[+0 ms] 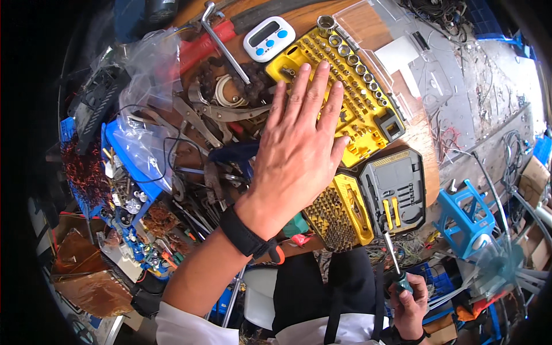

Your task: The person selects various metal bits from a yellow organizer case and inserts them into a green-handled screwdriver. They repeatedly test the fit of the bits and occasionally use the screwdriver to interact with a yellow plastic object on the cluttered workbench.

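My left hand (299,144) is held out flat, back upward and fingers spread, over a yellow case of sockets and bits (361,148). Whether it touches the case I cannot tell. Rows of silver sockets (352,60) line that case's far right side. Low on the right, my right hand (409,307) is closed round the green handle of a screwdriver (391,253), whose shaft points up toward a smaller opened bit case. Its yellow half (352,201) holds many bits, and its grey lid (397,172) carries two yellow tools. My left wrist and forearm hide part of the bench.
A white timer with blue buttons (269,39) lies beyond my left hand, beside a long wrench (225,45). Pliers (198,121) and cluttered tools spread leftward, near a blue bin (135,158). A blue stool (468,215) stands on the right, by a fan (506,267).
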{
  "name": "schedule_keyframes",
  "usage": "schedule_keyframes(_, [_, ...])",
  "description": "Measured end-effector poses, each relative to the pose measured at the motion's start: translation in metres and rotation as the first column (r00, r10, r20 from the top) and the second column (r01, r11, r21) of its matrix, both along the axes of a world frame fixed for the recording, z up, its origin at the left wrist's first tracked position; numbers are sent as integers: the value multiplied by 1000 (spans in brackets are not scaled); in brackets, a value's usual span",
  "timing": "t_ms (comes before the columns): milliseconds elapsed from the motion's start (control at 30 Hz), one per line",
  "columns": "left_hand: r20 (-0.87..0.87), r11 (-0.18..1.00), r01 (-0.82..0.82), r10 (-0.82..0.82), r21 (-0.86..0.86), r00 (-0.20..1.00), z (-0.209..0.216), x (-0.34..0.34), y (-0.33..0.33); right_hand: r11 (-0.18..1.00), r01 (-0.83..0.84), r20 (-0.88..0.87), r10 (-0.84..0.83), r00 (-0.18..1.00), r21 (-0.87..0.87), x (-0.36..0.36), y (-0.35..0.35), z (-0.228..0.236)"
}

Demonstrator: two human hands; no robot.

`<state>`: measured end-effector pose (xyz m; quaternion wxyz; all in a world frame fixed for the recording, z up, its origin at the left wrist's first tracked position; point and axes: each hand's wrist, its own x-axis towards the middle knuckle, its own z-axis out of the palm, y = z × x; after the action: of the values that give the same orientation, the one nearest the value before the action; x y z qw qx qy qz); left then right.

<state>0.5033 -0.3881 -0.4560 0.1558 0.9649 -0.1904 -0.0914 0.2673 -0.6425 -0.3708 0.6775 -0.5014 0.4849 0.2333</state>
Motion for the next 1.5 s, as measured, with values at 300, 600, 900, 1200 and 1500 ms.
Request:
schedule_keyframes(300, [2,997,-2,2,-83,1000,-3,-21,-9,998,9,1,-9,1000,-55,-9,15,-1])
schedule_keyframes(600, [-41,985,35,-43,-168,998,-5,-41,-11,997,18,48,-21,999,77,-19,23,-3])
schedule_keyframes(900, [-36,980,25,-33,-196,999,-9,-50,-9,996,-8,77,1,997,85,-24,32,-3])
schedule_keyframes(1200, [-52,981,28,-39,-193,998,-10,-56,-8,997,-1,74,-4,997,75,-25,36,-2])
schedule_keyframes(1500, [-113,981,57,-79,-185,990,-4,-65,0,998,-2,74,-2,997,57,-22,34,-5])
